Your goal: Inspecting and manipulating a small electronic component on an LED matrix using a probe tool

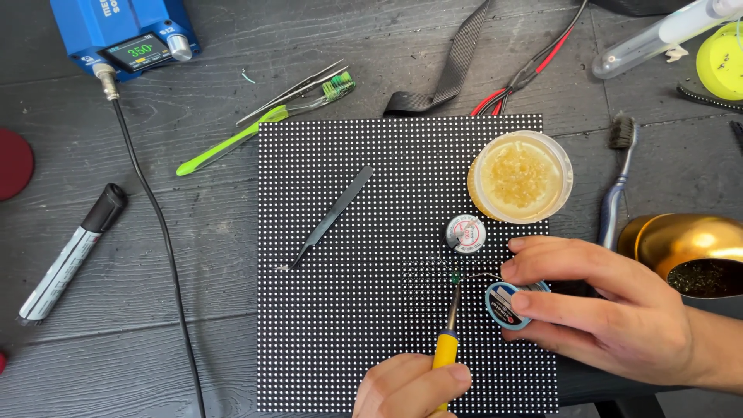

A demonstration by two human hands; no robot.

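While the iron's tip (455, 279) rests on the dotted LED panel (348, 310), right of the panel's centre, I pin the work from both sides. My left hand (410, 387) is closed around the yellow handle of the soldering iron (446, 344), coming in from six o'clock so the shaft points up toward twelve and the tip meets a patch where the white dots look sparser. My right hand (596, 302), entering from three o'clock, has thumb and fingers pinched on a small blue-rimmed spool (507, 303), feeding a thin strand toward the tip, near enough to meet the heat; strand too fine to judge whether it touches. At twelve o'clock from the tip, a small silver solder reel (465, 234) lies flat on the panel; beyond it at one o'clock, an open tub of amber flux (520, 176). Black tweezers (333, 217) lie on the panel at ten o'clock. Off the panel: green toothbrush (255, 131), steel tweezers (294, 91), blue soldering station (124, 31) far upper left, marker (73, 255) at nine, brass tip-cleaner pot (689, 251) at three.
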